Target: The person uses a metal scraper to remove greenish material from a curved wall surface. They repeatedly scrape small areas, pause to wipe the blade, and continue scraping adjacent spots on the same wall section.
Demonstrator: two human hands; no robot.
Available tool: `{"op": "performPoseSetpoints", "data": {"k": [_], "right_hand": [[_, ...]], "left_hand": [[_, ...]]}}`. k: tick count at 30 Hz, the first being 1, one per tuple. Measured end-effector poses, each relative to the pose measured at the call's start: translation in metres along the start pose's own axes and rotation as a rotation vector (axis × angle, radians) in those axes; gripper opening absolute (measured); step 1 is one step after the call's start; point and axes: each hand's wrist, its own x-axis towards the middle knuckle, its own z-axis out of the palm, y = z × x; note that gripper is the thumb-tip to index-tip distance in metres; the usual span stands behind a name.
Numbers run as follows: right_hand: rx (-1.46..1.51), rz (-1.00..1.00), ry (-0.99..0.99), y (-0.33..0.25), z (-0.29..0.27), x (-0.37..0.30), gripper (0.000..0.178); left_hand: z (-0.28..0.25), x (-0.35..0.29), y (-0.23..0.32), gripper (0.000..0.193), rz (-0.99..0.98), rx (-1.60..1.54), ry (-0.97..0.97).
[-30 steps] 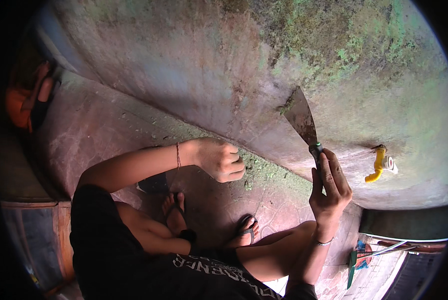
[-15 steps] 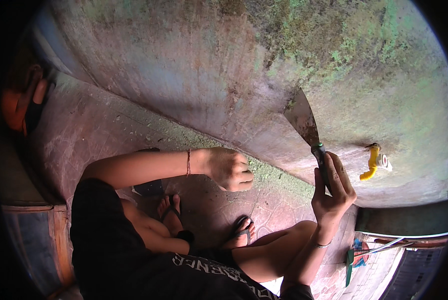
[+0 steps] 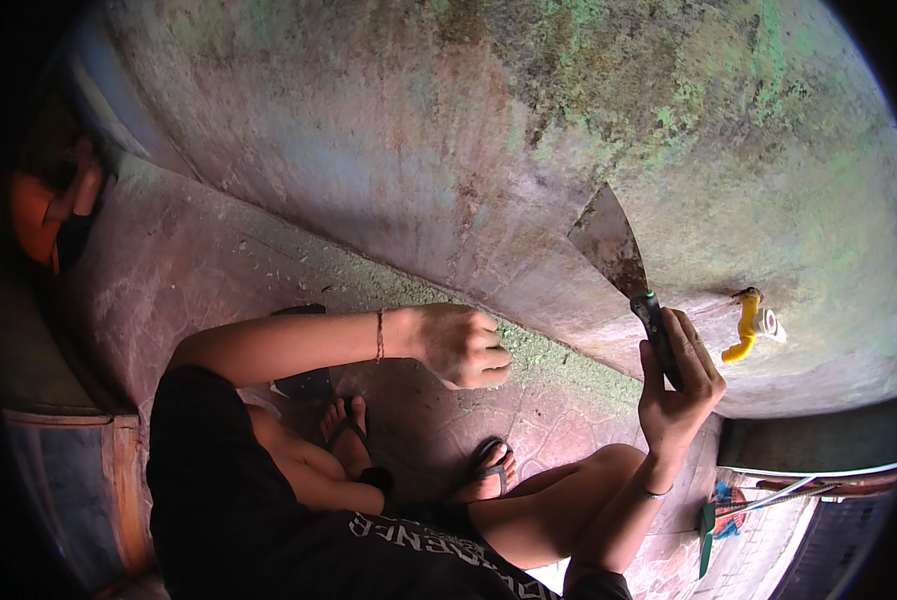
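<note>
My right hand [image 3: 684, 385] is wrapped round the black handle of a paint scraper [image 3: 612, 240]. Its broad, stained metal blade points up and to the left, in front of the wall [image 3: 349, 130]; whether the edge touches the surface I cannot tell. Green and dark patches of growth cover the wall, thickest above the blade, with paler bare areas below. My left hand [image 3: 464, 345] is a loose fist, back of the hand up, over the floor near the wall's foot. Nothing sticks out of it. Greenish scraped flakes [image 3: 559, 357] lie along the base of the wall.
A yellow pipe tap [image 3: 744, 330] juts from the wall right of the scraper. My sandalled feet [image 3: 491, 468] stand on the patterned floor [image 3: 419, 420]. Another person in orange [image 3: 34, 220] is at the far left. A green-headed long-handled tool [image 3: 708, 535] lies at lower right.
My right hand and the scraper have moved slightly right and down, with the blade turned a little more broadside. My left fist has shifted slightly. The person at far left has moved a little.
</note>
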Motion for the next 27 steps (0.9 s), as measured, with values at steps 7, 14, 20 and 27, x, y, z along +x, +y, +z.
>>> {"op": "performPoseSetpoints", "data": {"k": [7, 14, 20, 27], "right_hand": [[0.201, 0.101, -0.055, 0.007, -0.011, -0.005, 0.04], [0.695, 0.518, -0.119, 0.017, -0.029, -0.012, 0.044], [0.705, 0.515, -0.137, 0.021, -0.032, -0.011, 0.044], [0.696, 0.509, -0.182, 0.021, -0.034, -0.012, 0.043]], "left_hand": [[-0.023, 0.006, -0.011, 0.04, -0.203, 0.022, 0.234], [-0.061, -0.007, -0.049, 0.081, -0.175, 0.239, 0.072], [-0.067, -0.013, -0.055, 0.064, -0.156, 0.278, -0.013], [-0.062, -0.014, -0.06, 0.067, -0.193, 0.229, -0.023]]}}
